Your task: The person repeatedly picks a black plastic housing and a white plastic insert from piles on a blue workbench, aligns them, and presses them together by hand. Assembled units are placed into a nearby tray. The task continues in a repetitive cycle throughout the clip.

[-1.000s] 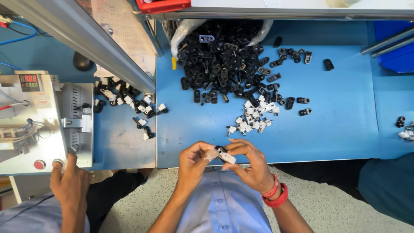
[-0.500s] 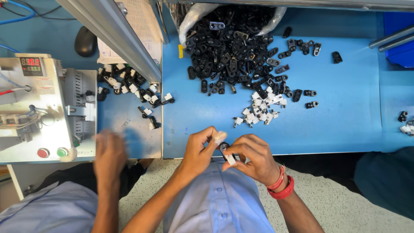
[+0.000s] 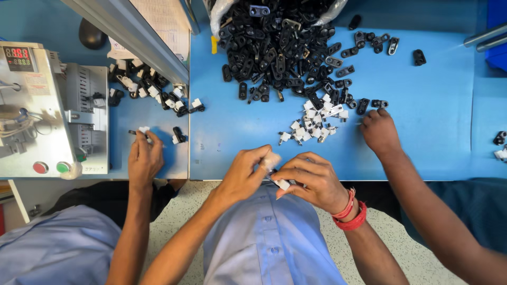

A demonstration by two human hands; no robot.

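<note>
Left hand (image 3: 244, 177): lower middle of the frame, just off the near edge of the counter (image 3: 422, 137); fingertips pressed together on the small black-and-white clip (image 3: 280, 182), one fingertip wrapped in pale tape.
Right hand (image 3: 311, 179): touching the left hand, with red bangles (image 3: 351, 214) at the wrist; its fingers curl over the same clip and pinch it from the other side.
Clip: held between both hands, above the light blue shirt (image 3: 269, 243) — only its white end shows below the right thumb, so its long axis seems to run down and right, though the fingers hide most of it.
Key relation: both grips meet on the clip; neither hand is nearer, and the loose parts lie higher in the frame, apart from the hands.
White pieces (image 3: 314, 121): a small heap in the middle of the counter, just above the hands.
Black pieces (image 3: 280, 47): a big pile spilling from a bag (image 3: 219, 13) at the upper middle.
Other people: one person's hand (image 3: 379, 132) at the right rests by the white pieces; another's hand (image 3: 143, 155) at the left touches a part near a second scatter of clips (image 3: 153, 92).
Machine (image 3: 50, 111): a grey box with red and green buttons, at far left.
Room: blue counter — crowded above, bare blue at the right.
</note>
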